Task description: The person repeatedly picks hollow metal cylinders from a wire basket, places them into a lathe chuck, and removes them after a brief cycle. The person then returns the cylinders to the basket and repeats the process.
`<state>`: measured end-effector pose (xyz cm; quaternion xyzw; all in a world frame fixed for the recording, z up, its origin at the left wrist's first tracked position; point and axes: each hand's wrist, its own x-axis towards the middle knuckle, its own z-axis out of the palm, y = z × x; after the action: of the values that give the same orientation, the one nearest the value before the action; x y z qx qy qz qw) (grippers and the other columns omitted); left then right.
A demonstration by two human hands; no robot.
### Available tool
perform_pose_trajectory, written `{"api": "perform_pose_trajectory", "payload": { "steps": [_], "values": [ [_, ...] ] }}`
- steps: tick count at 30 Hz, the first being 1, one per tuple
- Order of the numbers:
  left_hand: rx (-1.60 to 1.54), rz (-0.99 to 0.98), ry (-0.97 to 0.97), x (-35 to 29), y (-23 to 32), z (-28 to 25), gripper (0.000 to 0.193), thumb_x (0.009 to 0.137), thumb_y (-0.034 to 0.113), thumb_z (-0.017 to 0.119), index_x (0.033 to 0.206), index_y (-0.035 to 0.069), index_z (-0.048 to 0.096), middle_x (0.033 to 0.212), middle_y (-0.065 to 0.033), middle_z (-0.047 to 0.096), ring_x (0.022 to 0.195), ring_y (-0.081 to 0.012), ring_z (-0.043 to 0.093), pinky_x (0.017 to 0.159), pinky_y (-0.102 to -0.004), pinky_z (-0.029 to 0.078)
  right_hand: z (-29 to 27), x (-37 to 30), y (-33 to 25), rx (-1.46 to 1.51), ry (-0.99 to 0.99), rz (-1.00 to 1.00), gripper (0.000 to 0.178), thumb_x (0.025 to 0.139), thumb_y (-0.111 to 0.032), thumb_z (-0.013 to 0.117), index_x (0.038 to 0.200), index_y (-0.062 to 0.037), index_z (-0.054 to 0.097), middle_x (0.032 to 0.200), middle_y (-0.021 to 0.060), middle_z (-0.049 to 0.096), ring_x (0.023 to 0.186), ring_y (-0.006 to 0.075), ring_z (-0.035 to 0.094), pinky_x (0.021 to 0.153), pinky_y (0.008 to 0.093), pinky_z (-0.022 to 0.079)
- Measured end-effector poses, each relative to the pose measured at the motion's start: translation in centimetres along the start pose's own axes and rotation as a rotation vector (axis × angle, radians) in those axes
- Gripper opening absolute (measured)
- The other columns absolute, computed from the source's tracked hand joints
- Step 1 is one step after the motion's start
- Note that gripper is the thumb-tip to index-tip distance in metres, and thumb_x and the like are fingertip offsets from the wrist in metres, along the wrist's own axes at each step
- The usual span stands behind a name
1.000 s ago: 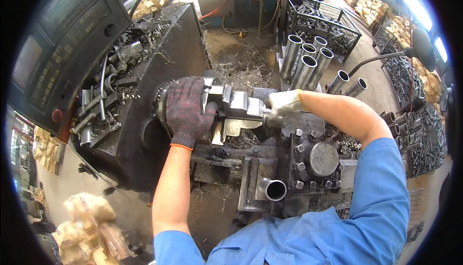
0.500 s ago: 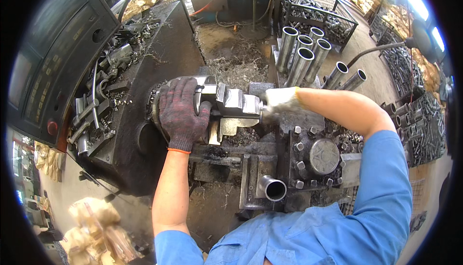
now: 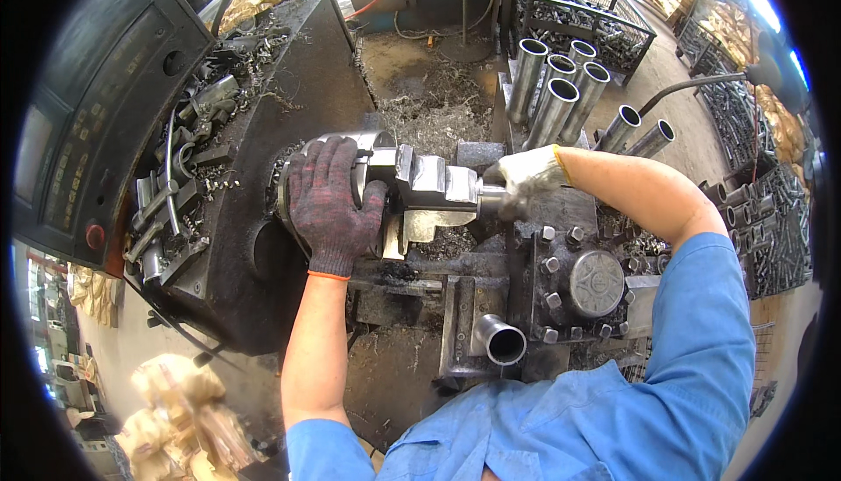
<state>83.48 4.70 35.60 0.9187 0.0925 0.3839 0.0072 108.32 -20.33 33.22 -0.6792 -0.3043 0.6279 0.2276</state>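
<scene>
My left hand [image 3: 335,205], in a dark red-grey knit glove, lies over the rim of a lathe chuck [image 3: 377,141]. Its fingers are stretched out along the metal, with the thumb apart. Stepped steel jaws [image 3: 427,176] stick out to the right of the chuck. Beyond them shows the end of a shiny metal tube [image 3: 491,202]. My right hand [image 3: 530,176], in a white glove with dark stains, is closed round that end; its fingertips are partly hidden and slightly blurred. The tube's other end is hidden among the jaws.
A tool post [image 3: 598,284] with several bolts stands right of the chuck. A short tube [image 3: 505,343] lies nearer me. Several upright tubes [image 3: 561,109] stand at the far right, before a wire bin [image 3: 583,21]. Metal scraps cover the headstock [image 3: 289,87]; a control panel [image 3: 96,130] is at left.
My right hand has moved slightly right, and more of the tube's end now shows beside the jaws. My left hand stays on the chuck. The view has shifted a little.
</scene>
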Motion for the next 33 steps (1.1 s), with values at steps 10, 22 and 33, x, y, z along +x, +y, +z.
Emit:
{"api": "perform_pose_trajectory", "payload": {
  "steps": [10, 22, 33],
  "values": [
    [-0.785, 0.098, -0.09, -11.1, 12.2, -6.2, 0.052, 0.083, 0.02, 0.08, 0.13, 0.002, 0.067, 0.122, -0.0175, 0.072, 0.118, -0.0406, 0.068, 0.107, -0.0534, 0.052, 0.8, 1.4, 0.2, 0.162, -0.029, -0.184, 0.03, 0.091, -0.011, 0.078, 0.114, 0.0036, 0.065, 0.085, 0.0074, 0.069, 0.077, 0.0146, 0.068, 0.074, 0.0376, 0.062],
    [-1.333, -0.539, 0.131, -7.4, 13.8, -6.5, 0.045, 0.086, 0.001, 0.083, 0.126, 0.001, 0.063, 0.115, -0.0099, 0.072, 0.106, -0.0207, 0.071, 0.094, -0.0334, 0.061, 1.6, 1.9, 1.3, 0.275, 0.074, -0.26, 0.043, 0.086, -0.01, 0.081, 0.123, 0.0053, 0.065, 0.096, 0.012, 0.075, 0.076, 0.0168, 0.072, 0.065, 0.0321, 0.062],
    [-1.337, -0.583, -0.136, -10.9, 14.1, -5.9, 0.045, 0.082, -0.008, 0.081, 0.123, 0.003, 0.065, 0.108, -0.0064, 0.073, 0.099, -0.0173, 0.072, 0.088, -0.0349, 0.062, -1.4, 0.5, 1.5, 0.189, -0.144, -0.059, 0.068, 0.083, -0.016, 0.089, 0.138, 0.0098, 0.056, 0.106, 0.014, 0.075, 0.088, 0.0163, 0.074, 0.07, 0.0266, 0.062]
  ]
}}
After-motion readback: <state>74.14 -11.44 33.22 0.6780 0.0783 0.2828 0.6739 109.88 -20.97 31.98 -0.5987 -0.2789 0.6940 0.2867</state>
